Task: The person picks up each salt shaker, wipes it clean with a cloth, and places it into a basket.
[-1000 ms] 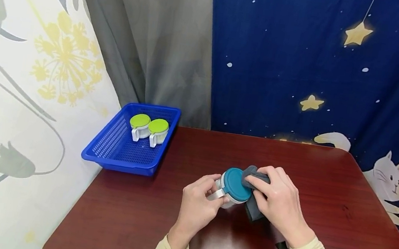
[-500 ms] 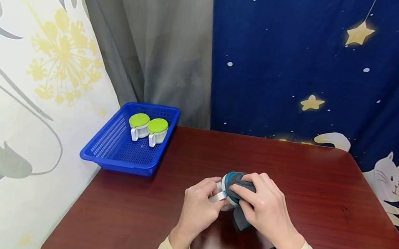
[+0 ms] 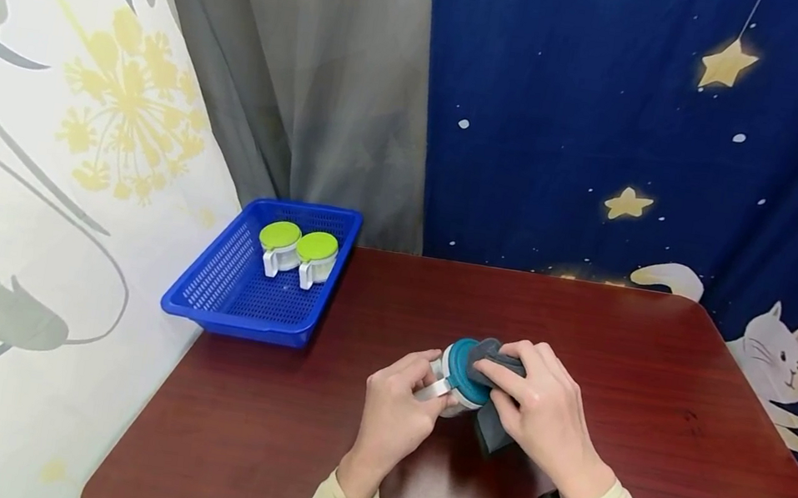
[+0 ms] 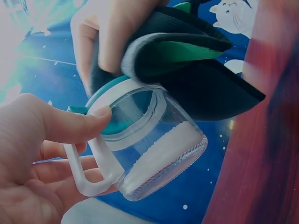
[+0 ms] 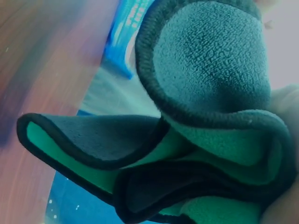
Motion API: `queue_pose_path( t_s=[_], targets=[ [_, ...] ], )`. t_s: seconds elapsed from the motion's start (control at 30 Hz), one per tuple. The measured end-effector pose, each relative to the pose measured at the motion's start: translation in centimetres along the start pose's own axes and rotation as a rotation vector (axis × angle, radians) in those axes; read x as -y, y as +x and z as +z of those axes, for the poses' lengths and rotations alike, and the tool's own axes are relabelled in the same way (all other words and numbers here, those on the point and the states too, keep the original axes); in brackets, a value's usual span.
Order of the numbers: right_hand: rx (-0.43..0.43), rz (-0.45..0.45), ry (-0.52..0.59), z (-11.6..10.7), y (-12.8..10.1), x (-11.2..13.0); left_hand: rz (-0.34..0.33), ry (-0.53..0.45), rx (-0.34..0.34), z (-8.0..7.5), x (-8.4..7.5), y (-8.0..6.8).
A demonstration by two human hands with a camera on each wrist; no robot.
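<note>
My left hand (image 3: pixel 399 409) grips a clear seasoning jar (image 4: pixel 163 144) by its body and white handle (image 4: pixel 88 184), holding it tilted above the table. White contents lie slanted along the jar's bottom. The jar's teal lid (image 3: pixel 461 366) faces toward my right hand (image 3: pixel 551 412). That hand pinches a folded dark grey cloth (image 3: pixel 493 425) and presses it on the lid. In the right wrist view the cloth (image 5: pixel 210 56) hangs in loose folds with dark edging, and it hides the jar there.
A blue plastic basket (image 3: pixel 238 320) stands at the table's back left. Inside it are two jars with lime-green lids (image 3: pixel 281 235) and white handles. The reddish-brown table (image 3: pixel 254 432) ends at a grey curtain (image 3: pixel 357 109) and a blue starry curtain (image 3: pixel 575 121).
My right hand has moved the cloth left across the teal lid, covering most of it, then slightly back to the right. My left hand keeps the jar in nearly the same place.
</note>
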State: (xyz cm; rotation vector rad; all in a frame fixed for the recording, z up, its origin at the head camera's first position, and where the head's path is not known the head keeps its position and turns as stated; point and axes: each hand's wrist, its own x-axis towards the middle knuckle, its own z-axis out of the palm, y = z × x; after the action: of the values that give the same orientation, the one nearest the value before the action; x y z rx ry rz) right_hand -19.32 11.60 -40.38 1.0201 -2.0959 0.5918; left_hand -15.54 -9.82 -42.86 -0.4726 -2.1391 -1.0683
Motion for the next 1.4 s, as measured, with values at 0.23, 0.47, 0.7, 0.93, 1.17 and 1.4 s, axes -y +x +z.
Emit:
queue_pose_path(
  t_s=[0.23,0.47,0.7,0.93,1.17,1.4],
  targets=[
    [0.065,0.092,-0.064,-0.7,-0.6,-1.4,-0.079,-0.071,0.026,-0.7,-0.5,0.1],
    [0.079,0.136,-0.093,-1.4,-0.8,-2.0,-0.108,-0.109,0.039,-0.9,-1.0,0.2],
    [0.073,0.158,-0.11,-1.6,-1.0,-2.2,-0.081,-0.126,0.056,-0.4,-1.5,0.2],
    [0.06,0.135,-0.08,-1.7,-0.7,-1.2,-0.048,-0.109,0.064,-0.2,-1.8,0.2],
    [0.029,0.045,-0.018,-1.2,-0.2,1.0,-0.001,-0.047,0.039,0.2,-1.6,0.1],
    [-0.019,0.003,0.008,-1.2,0.2,1.9,0.023,-0.013,0.035,0.6,-1.5,0.0]
  ],
)
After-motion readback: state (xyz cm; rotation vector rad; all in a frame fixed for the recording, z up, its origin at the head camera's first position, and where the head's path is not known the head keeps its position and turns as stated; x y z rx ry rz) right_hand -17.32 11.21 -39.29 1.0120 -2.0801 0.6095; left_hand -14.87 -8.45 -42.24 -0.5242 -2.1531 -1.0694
